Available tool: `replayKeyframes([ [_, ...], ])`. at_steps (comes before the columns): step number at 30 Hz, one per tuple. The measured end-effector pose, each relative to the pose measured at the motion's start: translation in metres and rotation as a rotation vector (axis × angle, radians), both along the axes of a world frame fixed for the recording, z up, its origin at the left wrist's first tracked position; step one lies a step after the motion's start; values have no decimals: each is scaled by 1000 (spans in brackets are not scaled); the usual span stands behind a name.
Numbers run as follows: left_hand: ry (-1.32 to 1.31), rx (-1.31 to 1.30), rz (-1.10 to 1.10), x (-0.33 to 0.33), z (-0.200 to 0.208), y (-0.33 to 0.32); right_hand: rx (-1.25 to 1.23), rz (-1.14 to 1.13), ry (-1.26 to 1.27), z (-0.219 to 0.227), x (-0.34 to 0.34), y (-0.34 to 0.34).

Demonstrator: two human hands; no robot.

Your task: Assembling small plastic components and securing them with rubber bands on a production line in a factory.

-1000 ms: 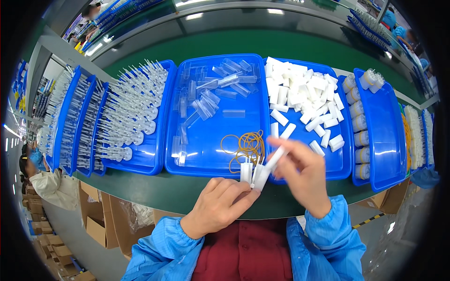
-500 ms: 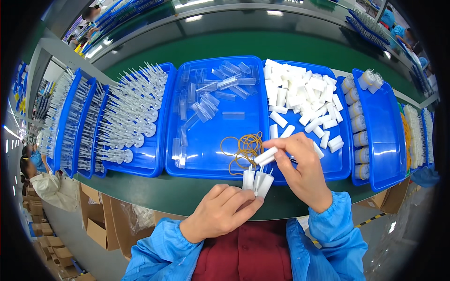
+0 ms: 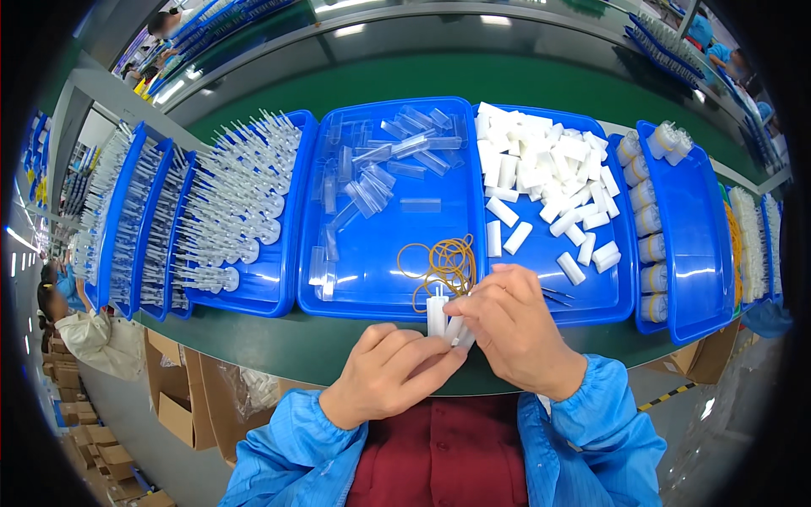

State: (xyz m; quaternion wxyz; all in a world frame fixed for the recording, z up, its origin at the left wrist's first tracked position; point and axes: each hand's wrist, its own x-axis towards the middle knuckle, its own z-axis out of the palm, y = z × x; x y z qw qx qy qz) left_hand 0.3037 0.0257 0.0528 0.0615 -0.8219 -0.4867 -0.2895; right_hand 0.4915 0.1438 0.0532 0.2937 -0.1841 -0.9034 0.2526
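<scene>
My left hand (image 3: 393,372) is closed around a small bunch of white cylinders (image 3: 437,314) with thin prongs at the top. My right hand (image 3: 519,329) meets it from the right, fingertips pinched on a white cylinder (image 3: 457,329) in the bunch, mostly hidden by the fingers. Just beyond both hands, tan rubber bands (image 3: 452,258) lie tangled in a blue tray (image 3: 389,291). Clear plastic sleeves (image 3: 367,190) are scattered in that tray. A blue tray (image 3: 604,300) to its right contains loose white cylinders (image 3: 545,169).
Dark, thin-tipped tools (image 3: 553,294) lie near my right hand. On the left, a tray holds upright white stemmed parts (image 3: 241,194). Bundled white rolls (image 3: 646,220) stand on the right, beside another blue tray (image 3: 697,245). Cardboard boxes (image 3: 182,389) sit below the green table edge (image 3: 329,338).
My right hand has come down and left, bringing its white cylinder to the bunch in my left hand. The dark tools have come into sight. My left hand has barely moved.
</scene>
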Motion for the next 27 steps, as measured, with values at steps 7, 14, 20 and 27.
replayKeyframes([
  [7, -417, 81, 146, 2, -11, 4, -561, -112, 237, 0, 5, -11],
  [14, -1479, -825, -30, 5, -2, 3, -411, -84, 227, 0, 8, -10],
  [20, -1572, -862, -20, 8, -7, 3, -554, -46, 191, -3, 12, -7],
  [27, -1470, -831, -35, 8, -10, 3, -502, -43, 159, -5, 13, -7],
])
